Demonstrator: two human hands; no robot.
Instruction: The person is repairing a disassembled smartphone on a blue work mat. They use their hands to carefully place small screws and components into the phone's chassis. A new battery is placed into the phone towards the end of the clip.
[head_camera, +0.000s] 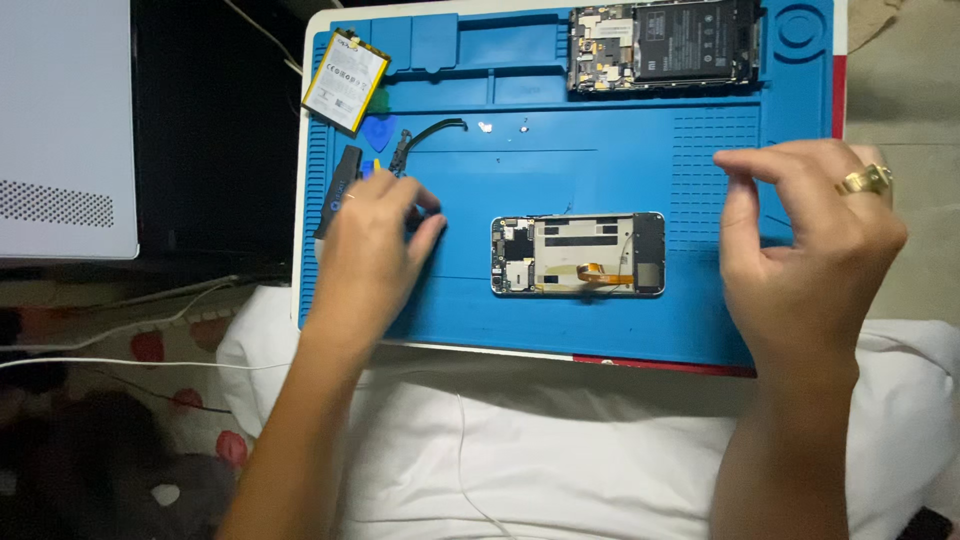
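Blue repair mat (600, 330) lies on a white board over a white cushion (560, 440). Near the mat's far left corner: a flat battery pack (346, 80) with a white-and-yellow label, tilted; just below it a blue triangular pick (378, 133); along the left edge a black bar-shaped tool (340, 185). A thin black curved strip part (425, 135) rests beside the pick, and two small white bits (485, 127) sit further right. At the far edge, right of centre, a second opened phone (662, 45) shows its dark battery and circuit board. A grey box (65, 125) stands off the mat to the left. Opened phone frame (578, 254) lies flat at the mat's centre, long side parallel to the near edge, back cover off: silver shield plate, dark board sections at both ends, an orange flex cable curling near the lower middle. Nothing covers it. Left hand (372, 240) rests on the mat left of the frame, fingers curled inward, tips close together on something too small to identify. Right hand (805, 235), wearing a gold ring, is raised over the mat's right edge, thumb and forefinger nearly pinched; cannot tell whether it holds anything.
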